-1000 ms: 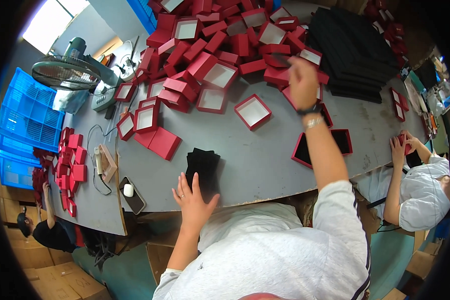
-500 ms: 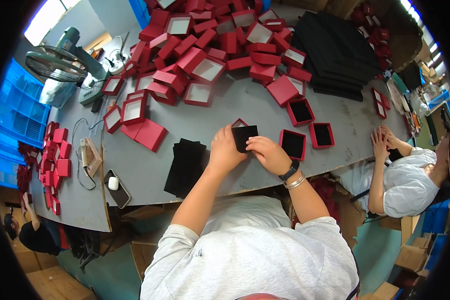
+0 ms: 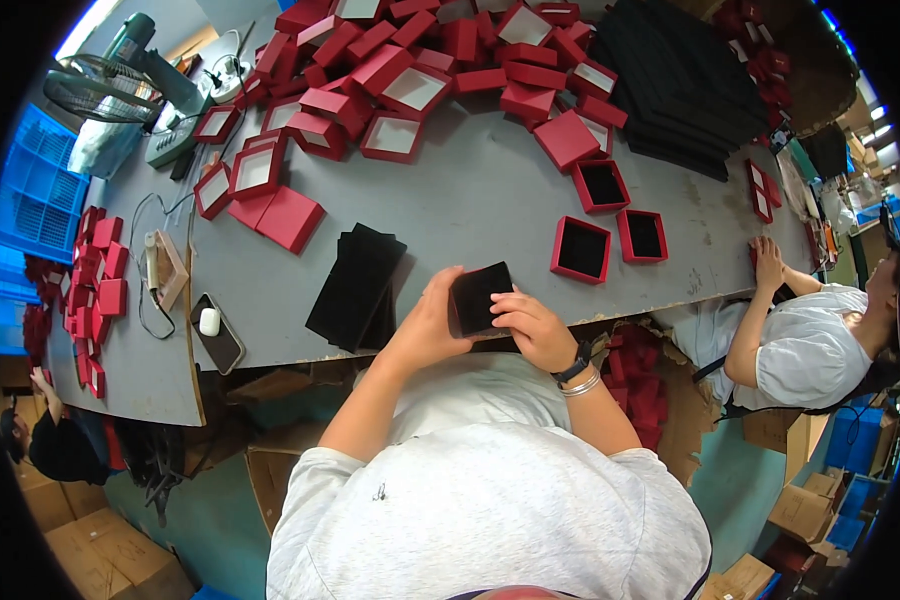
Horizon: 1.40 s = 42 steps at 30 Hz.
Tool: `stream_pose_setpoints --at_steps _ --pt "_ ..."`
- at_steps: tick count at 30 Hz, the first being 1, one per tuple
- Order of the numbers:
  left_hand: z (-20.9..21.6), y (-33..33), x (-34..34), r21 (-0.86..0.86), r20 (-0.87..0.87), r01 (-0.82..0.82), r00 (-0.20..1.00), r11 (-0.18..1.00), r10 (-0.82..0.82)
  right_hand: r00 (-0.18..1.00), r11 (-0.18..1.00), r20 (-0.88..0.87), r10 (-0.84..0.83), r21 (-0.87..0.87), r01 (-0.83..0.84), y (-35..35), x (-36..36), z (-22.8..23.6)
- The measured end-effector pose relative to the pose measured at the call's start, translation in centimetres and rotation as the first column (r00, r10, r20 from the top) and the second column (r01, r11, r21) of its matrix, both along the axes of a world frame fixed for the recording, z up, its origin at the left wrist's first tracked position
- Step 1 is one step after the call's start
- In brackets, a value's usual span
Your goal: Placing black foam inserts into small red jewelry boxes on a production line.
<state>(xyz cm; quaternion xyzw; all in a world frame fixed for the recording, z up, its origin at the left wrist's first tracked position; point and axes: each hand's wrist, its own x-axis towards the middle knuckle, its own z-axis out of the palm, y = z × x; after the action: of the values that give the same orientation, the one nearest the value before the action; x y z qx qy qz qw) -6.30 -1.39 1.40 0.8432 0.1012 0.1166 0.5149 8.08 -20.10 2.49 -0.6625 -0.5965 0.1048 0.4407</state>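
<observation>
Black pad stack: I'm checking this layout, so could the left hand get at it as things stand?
Probably yes: the black pad stack lies just left of the left hand with nothing visible between, though that hand holds a black square.

Left hand [image 3: 428, 325] holds black pad [image 3: 477, 298] — right hand [image 3: 540, 337] touching.

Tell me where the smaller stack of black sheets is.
In the head view, the smaller stack of black sheets lies left of centre near the front edge of the grey table, between the phone and the left hand.
</observation>
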Motion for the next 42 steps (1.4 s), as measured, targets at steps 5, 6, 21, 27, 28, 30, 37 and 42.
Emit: stream_pose_setpoints --at_steps 5,6,21,27,28,30,37,42 --pt "-0.4 0.0 -0.5 -0.034 -0.010 -0.012 1.000 0.999 0.012 0.997 0.991 -0.002 0.078 -0.108 -0.078 0.3 0.7 -1.1" --pt "-0.6 0.0 -0.5 0.012 0.013 -0.014 1.000 1.000 0.014 0.996 0.990 -0.003 0.084 -0.113 -0.084 0.1 0.6 -0.9" --pt "-1.1 -0.3 -0.3 0.107 0.034 -0.029 0.999 0.994 0.025 0.907 0.934 0.406 0.111 -0.355 0.045 1.0 -2.1 0.9" --pt "-0.7 -0.5 -0.2 0.122 0.026 -0.030 0.999 0.992 0.027 0.914 0.939 0.404 -0.028 -0.302 0.162 0.9 -1.6 0.7" --pt "-0.7 -0.5 -0.1 0.127 0.012 -0.024 1.000 0.992 0.022 0.894 0.917 0.430 -0.124 -0.294 0.269 0.9 -1.5 0.4" --pt "-0.7 -0.4 -0.1 0.135 0.016 -0.023 1.000 0.991 0.021 0.884 0.912 0.453 -0.118 -0.302 0.277 0.8 -1.8 0.0" --pt "-0.8 -1.2 -0.1 0.273 -0.021 -0.026 0.999 0.962 0.033 0.890 0.944 0.392 -0.232 -0.131 0.303 -0.7 -0.8 0.0" --pt "-1.0 -2.3 -0.5 0.632 0.116 -0.129 0.991 0.764 0.071 0.889 0.944 0.408 -0.209 -0.154 0.293 -2.4 -0.1 -0.8"
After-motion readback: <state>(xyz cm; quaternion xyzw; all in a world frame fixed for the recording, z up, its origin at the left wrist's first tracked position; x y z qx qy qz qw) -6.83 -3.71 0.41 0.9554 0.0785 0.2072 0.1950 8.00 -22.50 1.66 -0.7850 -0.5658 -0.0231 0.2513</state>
